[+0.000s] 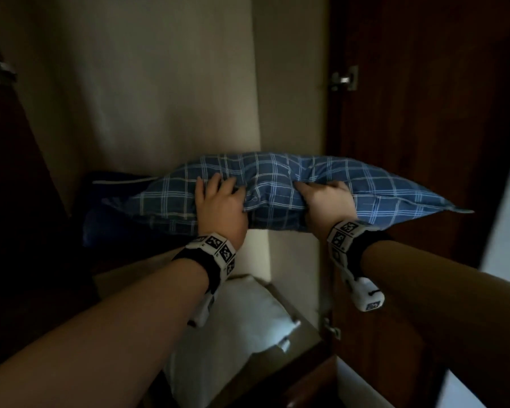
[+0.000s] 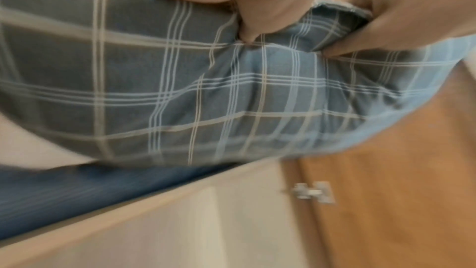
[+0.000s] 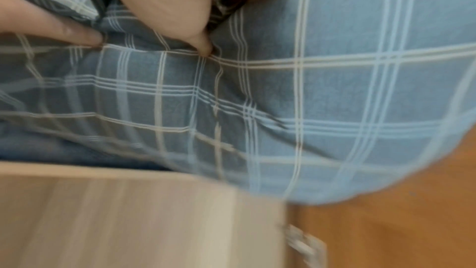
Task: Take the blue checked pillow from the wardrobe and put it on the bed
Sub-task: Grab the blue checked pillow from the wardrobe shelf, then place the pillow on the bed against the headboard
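Both my left hand (image 1: pixel 218 206) and right hand (image 1: pixel 327 201) grip the pillow (image 1: pixel 277 184) at the wardrobe (image 1: pixel 159 83) opening; its right corner may snag the door (image 1: pixel 424 113) during withdrawal.

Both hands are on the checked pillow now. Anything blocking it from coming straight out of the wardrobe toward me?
Nothing visible blocks it. The left hand and right hand grip the blue checked pillow, already partly past the shelf edge. The open wardrobe door stands beside its right corner. The bed is out of view.
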Tool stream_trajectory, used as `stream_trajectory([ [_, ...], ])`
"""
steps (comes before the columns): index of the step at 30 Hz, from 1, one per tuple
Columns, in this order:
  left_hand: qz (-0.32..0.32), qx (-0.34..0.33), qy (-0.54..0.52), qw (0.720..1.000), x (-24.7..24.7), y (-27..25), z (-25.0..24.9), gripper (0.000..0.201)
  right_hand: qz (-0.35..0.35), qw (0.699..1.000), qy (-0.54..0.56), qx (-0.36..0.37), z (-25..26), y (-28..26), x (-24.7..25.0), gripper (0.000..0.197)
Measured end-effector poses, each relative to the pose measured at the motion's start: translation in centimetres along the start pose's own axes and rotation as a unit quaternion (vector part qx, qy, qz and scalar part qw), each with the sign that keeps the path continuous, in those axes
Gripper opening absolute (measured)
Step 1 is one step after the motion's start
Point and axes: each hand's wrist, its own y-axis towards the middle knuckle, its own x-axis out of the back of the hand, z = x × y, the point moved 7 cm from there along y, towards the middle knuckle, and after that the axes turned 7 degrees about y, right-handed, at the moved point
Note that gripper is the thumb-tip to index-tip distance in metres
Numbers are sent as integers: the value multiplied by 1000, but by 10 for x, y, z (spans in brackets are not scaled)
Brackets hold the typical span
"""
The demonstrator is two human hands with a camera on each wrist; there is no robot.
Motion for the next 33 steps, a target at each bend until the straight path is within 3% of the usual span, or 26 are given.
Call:
stream_trajectory([
  [6,18,-75,-52,996,41,-56,-116,33,57,992,-43,-104,-62,-132,58,53],
  [10,106,-116,-111,981,45,-125,-209,15,102,976,-60,-181,-117,-245,77,49],
  [16,254,-219,-175,926,40,-277,-356,32,202,923,-72,-319,-171,-457,110,26],
  [20,332,-307,-235,860,54,-372,-444,27,241,868,-64,-429,-181,-598,148,29],
  [25,349,-453,-293,766,113,-492,-536,27,251,780,-79,-568,-163,-758,215,21],
  [29,383,-504,-359,686,164,-578,-581,27,244,718,-115,-641,-133,-851,273,36],
  [33,440,-541,-367,616,206,-659,-622,29,258,658,-160,-689,-112,-929,321,37],
])
